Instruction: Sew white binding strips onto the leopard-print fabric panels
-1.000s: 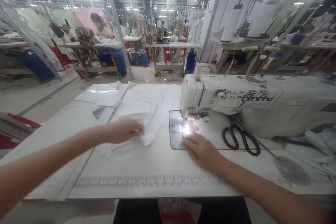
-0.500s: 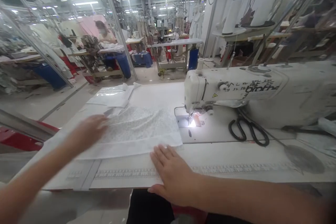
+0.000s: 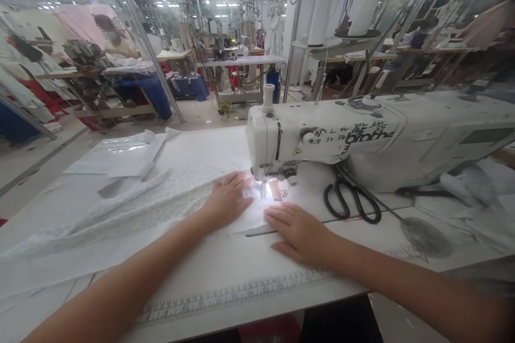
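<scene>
A thin white patterned fabric lies rumpled across the table, and its right end reaches the lit needle area of a white sewing machine. My left hand rests palm down on that fabric, just left of the presser foot, fingers stretched out. In front of the foot, my right hand lies flat with its fingers extended, on or beside the fabric's near right part; the exact edge there is hard to make out. Neither hand grips anything that shows.
Black-handled scissors lie under the machine arm, near a grey oval object. White folded pieces sit at the table's far left, crumpled fabric at the right. A printed ruler runs along the front edge. Another person sits at the back left.
My left hand has moved right, from the fabric's left side to beside the needle. My right hand has moved forward to the machine. The fabric now reaches the presser foot; the view has turned right.
</scene>
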`<state>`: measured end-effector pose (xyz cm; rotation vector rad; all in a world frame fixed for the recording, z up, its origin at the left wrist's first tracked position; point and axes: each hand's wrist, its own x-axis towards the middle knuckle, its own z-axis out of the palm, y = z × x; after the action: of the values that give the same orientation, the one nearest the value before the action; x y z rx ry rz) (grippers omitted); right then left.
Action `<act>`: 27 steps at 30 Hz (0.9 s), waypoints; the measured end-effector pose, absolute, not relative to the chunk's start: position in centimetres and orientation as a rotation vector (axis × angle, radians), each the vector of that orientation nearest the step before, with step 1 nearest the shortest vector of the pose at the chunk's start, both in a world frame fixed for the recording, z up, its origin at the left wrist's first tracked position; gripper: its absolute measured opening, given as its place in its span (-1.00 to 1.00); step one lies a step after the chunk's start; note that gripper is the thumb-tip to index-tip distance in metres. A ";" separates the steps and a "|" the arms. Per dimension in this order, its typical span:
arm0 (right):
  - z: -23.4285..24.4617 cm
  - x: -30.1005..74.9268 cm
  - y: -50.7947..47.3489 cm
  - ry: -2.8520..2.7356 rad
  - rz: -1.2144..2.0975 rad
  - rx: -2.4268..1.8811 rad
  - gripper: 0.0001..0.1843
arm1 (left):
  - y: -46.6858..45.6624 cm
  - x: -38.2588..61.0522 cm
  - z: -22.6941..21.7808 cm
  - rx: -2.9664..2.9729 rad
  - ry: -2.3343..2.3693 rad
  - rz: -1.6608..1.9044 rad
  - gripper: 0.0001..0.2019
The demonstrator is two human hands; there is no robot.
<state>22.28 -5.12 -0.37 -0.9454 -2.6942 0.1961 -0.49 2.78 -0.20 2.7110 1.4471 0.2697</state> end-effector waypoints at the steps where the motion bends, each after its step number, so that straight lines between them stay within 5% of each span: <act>1: -0.4 22.6 -4.6 -2.678 0.186 -0.950 -0.49 | 3.3 -0.1 -0.1 2.728 1.433 0.267 -0.61; 19: -0.8 23.3 -3.5 -2.660 0.226 -0.987 -0.45 | 4.0 0.6 1.3 2.809 1.447 0.332 -0.76; 27: -0.9 23.4 -3.3 -2.681 0.211 -0.983 -0.42 | 0.3 1.1 -0.2 2.652 1.014 0.532 -0.75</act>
<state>23.37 -3.28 -0.87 -0.9833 -2.6811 0.2114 1.05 0.28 -0.20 2.6515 1.0144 0.5323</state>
